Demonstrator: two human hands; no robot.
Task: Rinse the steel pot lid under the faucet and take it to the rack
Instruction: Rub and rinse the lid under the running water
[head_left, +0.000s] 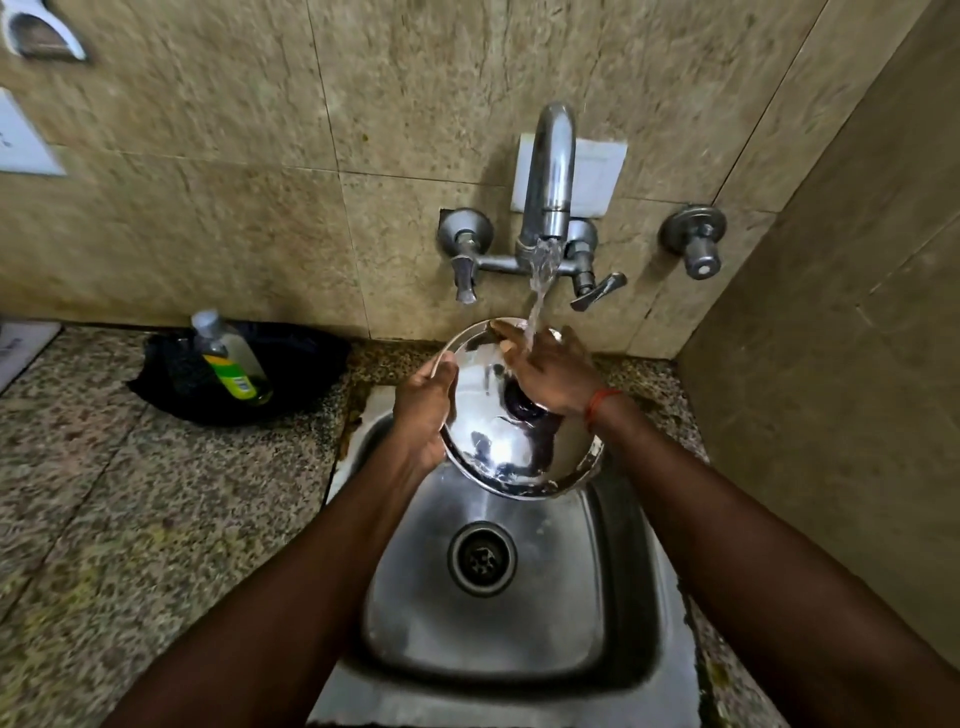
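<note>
A tiled wall backs a steel sink (613, 597) set in a granite counter. The lid (498, 441) is held tilted over the basin under the running faucet (551, 171). The left hand (423, 410) clamps its left rim; the right hand (553, 371) lies on it, fingers spread in the stream.

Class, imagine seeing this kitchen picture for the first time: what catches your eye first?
The shiny steel pot lid, held tilted over the sink, with the faucet pouring water onto it. The left hand grips its rim; the right hand rubs its surface. A green-labelled bottle stands on the counter, left.
</note>
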